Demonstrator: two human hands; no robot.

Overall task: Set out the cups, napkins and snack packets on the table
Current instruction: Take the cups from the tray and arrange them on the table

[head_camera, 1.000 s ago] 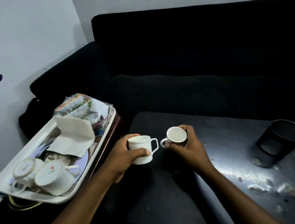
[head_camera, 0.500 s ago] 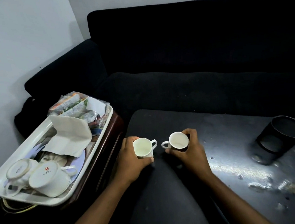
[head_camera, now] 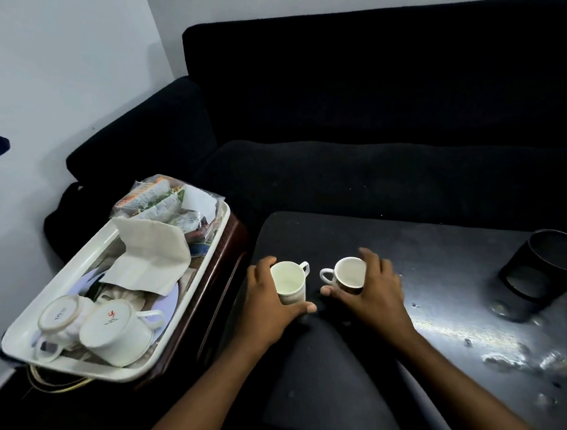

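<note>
Two small white cups stand close together on the dark table (head_camera: pixel 453 235), their handles turned toward each other. My left hand (head_camera: pixel 265 304) wraps the left cup (head_camera: pixel 290 282), thumb in front and fingers behind. My right hand (head_camera: pixel 376 292) cups the right cup (head_camera: pixel 347 273) from the right, thumb at its base; this cup leans slightly. To the left, a white tray (head_camera: pixel 62 269) holds two upturned cups (head_camera: pixel 115 333), folded white napkins (head_camera: pixel 150 259) and clear snack packets (head_camera: pixel 159 204) at its far end.
The tray rests on a dark wooden stand beside the table. A black round container (head_camera: pixel 550 261) sits on the table at the right. Pale stains (head_camera: pixel 488 337) mark the table's right side. A black sofa (head_camera: pixel 368 106) runs behind the table.
Both hands have lowered the two cups from the air onto the table's left part. The right cup has turned from tilted toward me to nearly upright.
</note>
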